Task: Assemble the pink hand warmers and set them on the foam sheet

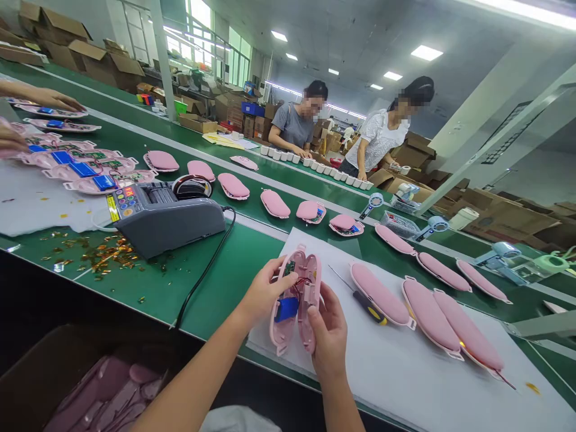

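Note:
Between my two hands is a pink plastic casing (308, 324), its two halves parted like a book, inner sides toward me. My left hand (265, 294) grips the left half, thumb on the inside near a green circuit board. A blue battery (287, 309) sits low in that half, and thin red and dark wires cross to the other half. My right hand (330, 327) holds the right half, its thumb on the inner edge. A screwdriver (369, 307) with a black and yellow handle lies on the white sheet (310, 240) to the right, beside closed pink casings (380, 294).
A grey tape dispenser (171, 222) stands left, its black cable trailing to the table edge; amber film scraps (110, 255) lie before it. Open casings with batteries (83, 170) line the far left, near another person's hand (54, 99). More pink casings (275, 204) run along the green table. Two people work opposite.

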Available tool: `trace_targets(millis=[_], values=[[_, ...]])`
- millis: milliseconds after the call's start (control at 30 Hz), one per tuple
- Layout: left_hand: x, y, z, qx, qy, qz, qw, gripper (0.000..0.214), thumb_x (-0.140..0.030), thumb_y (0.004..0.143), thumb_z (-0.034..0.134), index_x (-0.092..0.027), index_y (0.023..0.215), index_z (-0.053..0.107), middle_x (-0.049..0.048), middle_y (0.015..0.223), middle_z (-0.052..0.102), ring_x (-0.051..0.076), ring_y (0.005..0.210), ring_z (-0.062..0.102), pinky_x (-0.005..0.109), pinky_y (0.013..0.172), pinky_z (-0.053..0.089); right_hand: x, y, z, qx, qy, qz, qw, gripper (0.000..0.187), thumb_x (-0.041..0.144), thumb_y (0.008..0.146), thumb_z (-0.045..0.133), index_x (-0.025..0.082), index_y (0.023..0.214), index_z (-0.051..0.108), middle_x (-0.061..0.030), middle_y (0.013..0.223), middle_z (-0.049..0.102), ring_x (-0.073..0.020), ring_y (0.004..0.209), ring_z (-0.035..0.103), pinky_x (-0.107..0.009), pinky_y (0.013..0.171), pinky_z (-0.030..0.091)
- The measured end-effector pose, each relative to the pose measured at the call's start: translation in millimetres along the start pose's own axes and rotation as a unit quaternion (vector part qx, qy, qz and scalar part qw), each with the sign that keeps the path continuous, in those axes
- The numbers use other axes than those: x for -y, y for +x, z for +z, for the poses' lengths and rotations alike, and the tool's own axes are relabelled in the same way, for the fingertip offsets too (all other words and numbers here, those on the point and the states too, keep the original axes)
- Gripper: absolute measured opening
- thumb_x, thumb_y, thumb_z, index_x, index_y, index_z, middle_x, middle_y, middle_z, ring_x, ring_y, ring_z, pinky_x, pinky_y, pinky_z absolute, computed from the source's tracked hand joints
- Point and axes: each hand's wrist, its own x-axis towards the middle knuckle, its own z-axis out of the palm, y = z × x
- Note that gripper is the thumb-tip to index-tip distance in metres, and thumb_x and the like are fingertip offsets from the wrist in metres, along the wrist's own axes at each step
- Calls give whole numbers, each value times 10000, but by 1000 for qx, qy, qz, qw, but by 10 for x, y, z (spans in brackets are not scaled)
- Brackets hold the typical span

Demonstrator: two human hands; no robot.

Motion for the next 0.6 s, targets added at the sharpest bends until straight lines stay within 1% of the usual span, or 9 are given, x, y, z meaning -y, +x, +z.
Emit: trace_targets(millis=[100, 133, 200, 300, 400, 500, 600], values=[[60, -15, 3, 58, -133, -44, 988, 559, -445, 701, 736, -225, 1184, 560, 45, 1035, 678, 170, 838, 623, 266, 742, 471, 1, -14, 5, 4, 3, 18, 1000, 490, 339, 733, 746, 229, 1189, 604, -110, 1207, 660, -269, 1058, 650, -426, 888, 540], [86, -21, 17, 65, -165, -60, 982, 604, -464, 683, 754, -245, 1201, 534, 21, 974, 684, 146, 762, 619, 251, 694, 462, 3, -19, 12, 4, 1, 22, 1000, 493, 344, 732, 747, 230, 1189, 605, -107, 1197, 667, -266, 1046, 655, -422, 879, 544], [136, -31, 58, 56, -218, -82, 971, 641, -463, 663, 776, -263, 1211, 512, -16, 877, 678, 119, 669, 602, 234, 647, 446, 13, -22, 26, 3, -4, 25, 1000, 482, 352, 736, 744, 232, 1182, 606, -99, 1182, 676, -257, 1030, 661, -405, 862, 552], [189, -43, 130, 28, -270, -93, 958, 554, -422, 665, 785, -206, 1137, 592, -3, 869, 685, 132, 714, 617, 242, 701, 458, 26, -14, 33, 5, -22, 24, 999, 463, 355, 746, 736, 223, 1173, 613, -99, 1185, 677, -249, 1033, 661, -382, 849, 557], [203, -49, 200, 36, -293, -113, 949, 479, -469, 686, 747, -145, 1028, 661, 43, 857, 697, 175, 763, 632, 269, 731, 474, 16, -4, 18, -7, -27, 29, 999, 457, 377, 749, 729, 216, 1163, 624, -99, 1189, 676, -248, 1046, 655, -376, 855, 554], [205, -44, 265, 41, -321, -138, 936, 456, -494, 716, 708, -133, 993, 675, 66, 836, 701, 196, 775, 640, 289, 739, 489, -5, -3, -10, -31, -8, 47, 998, 468, 402, 744, 730, 223, 1164, 627, -90, 1212, 664, -246, 1079, 639, -380, 886, 540], [217, -36, 322, 29, -346, -144, 927, 430, -469, 715, 721, -138, 986, 679, 53, 817, 703, 184, 784, 644, 266, 746, 490, -13, -8, -35, -32, 0, 64, 997, 478, 411, 754, 722, 223, 1182, 622, -92, 1237, 649, -250, 1098, 629, -393, 910, 530]])
